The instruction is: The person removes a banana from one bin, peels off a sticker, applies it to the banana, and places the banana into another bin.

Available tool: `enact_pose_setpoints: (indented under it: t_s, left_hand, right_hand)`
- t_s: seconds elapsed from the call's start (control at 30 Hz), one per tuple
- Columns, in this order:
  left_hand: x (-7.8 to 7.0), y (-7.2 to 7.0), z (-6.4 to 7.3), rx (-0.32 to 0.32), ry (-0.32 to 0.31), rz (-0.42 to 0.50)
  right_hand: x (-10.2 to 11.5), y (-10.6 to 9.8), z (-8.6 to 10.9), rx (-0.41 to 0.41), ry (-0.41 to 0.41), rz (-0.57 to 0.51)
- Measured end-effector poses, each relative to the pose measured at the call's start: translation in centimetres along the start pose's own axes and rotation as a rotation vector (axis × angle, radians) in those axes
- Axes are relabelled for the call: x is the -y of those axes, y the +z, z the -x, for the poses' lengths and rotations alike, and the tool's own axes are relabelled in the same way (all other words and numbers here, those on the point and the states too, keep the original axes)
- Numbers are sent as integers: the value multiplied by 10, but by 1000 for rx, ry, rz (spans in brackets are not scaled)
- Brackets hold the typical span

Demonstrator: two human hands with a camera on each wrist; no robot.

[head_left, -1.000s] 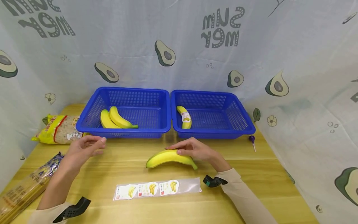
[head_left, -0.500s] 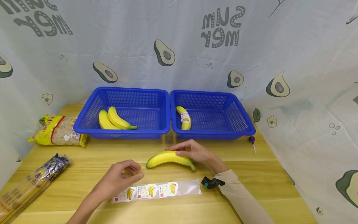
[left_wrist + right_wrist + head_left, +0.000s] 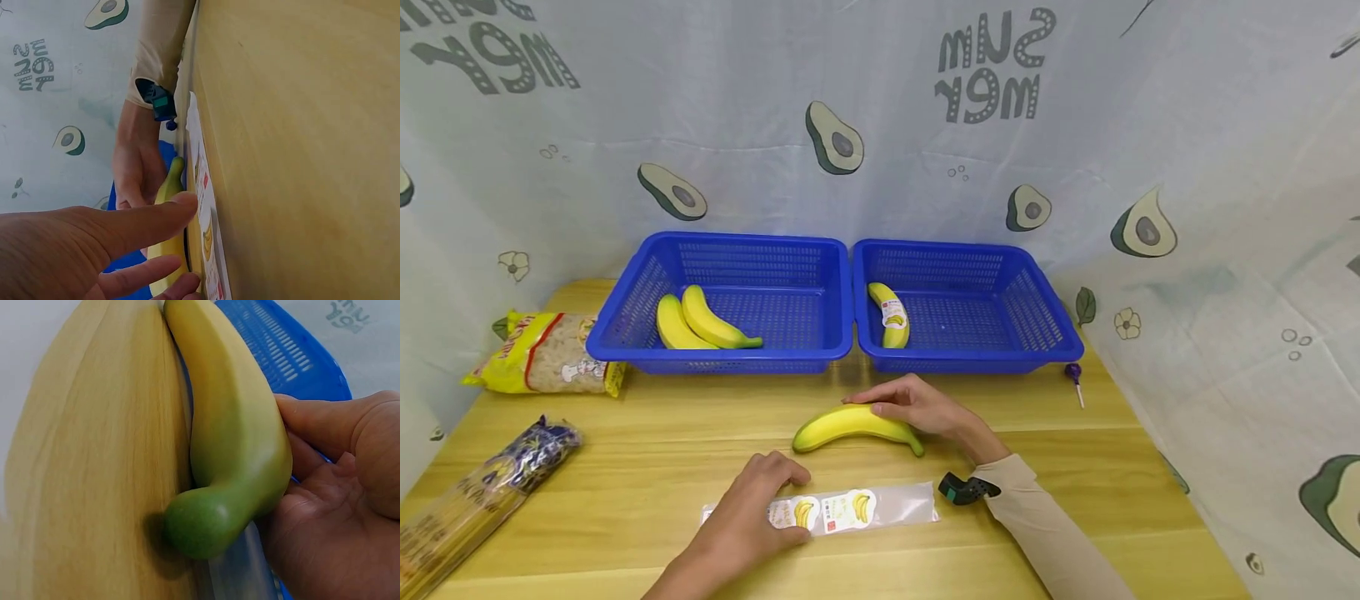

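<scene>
A yellow banana with green ends [image 3: 853, 423] lies on the table. My right hand [image 3: 917, 404] holds it from its far side, the thumb [image 3: 319, 419] against its skin in the right wrist view. In front of the banana is a clear strip of banana stickers [image 3: 848, 510], its left part covered by my left hand [image 3: 752, 512]. That hand is over the strip with thumb and fingers spread apart, gripping nothing. Whether its fingertips touch the strip I cannot tell. In the left wrist view the sticker strip [image 3: 208, 234] runs beside the thumb.
Two bananas [image 3: 715, 323] lie in the left blue basket [image 3: 722, 360]. One stickered banana [image 3: 895, 335] is in the right blue basket [image 3: 970, 360]. A yellow food bag [image 3: 565, 354], a packet of long sticks [image 3: 482, 500] and a purple lollipop [image 3: 1073, 372] are around the table's sides.
My left hand has come from near the left basket, rightward and toward me, over the left part of the sticker strip. My right hand stays on the banana.
</scene>
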State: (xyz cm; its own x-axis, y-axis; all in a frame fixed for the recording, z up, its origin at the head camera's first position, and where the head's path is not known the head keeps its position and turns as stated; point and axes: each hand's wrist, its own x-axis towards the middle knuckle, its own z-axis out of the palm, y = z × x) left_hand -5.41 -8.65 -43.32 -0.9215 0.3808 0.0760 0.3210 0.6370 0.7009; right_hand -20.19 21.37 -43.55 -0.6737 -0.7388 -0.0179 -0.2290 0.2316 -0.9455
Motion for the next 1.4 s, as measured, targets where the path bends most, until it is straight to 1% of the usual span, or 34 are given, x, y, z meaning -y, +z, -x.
enact_pose_setpoints:
  t_s: [0.17, 0.33, 0.47, 0.6, 0.7, 0.9, 1.0, 1.1, 1.2, 1.27, 1.4]
  left_hand:
    - [-2, 7, -1, 7, 42, -80]
    - [-2, 8, 0, 6, 57, -101]
    - [-2, 9, 0, 21, 54, -85]
    - [-5, 8, -1, 65, 23, -50]
    - [-7, 7, -2, 75, 8, -33]
    - [-9, 9, -6, 82, 33, -9]
    - [-8, 9, -10, 108, 57, 40]
    - [-6, 9, -14, 151, 80, 156]
    - [-5, 7, -18, 192, 94, 281]
    - [-5, 6, -21, 211, 99, 338]
    - [-8, 0, -27, 218, 126, 392]
  right_hand:
    - [3, 0, -1, -5, 5, 12]
    - [3, 1, -1, -5, 13, 11]
    - [3, 2, 1, -5, 19, 4]
    - [6, 3, 2, 8, 18, 0]
    - [8, 2, 2, 11, 13, 10]
    - [14, -2, 2, 27, 23, 57]
    - [18, -5, 5, 33, 19, 96]
    - [22, -8, 7, 48, -11, 142]
    - [30, -10, 8, 76, -58, 187]
    - [37, -11, 11, 89, -86, 206]
    - [54, -13, 16, 110, -151, 226]
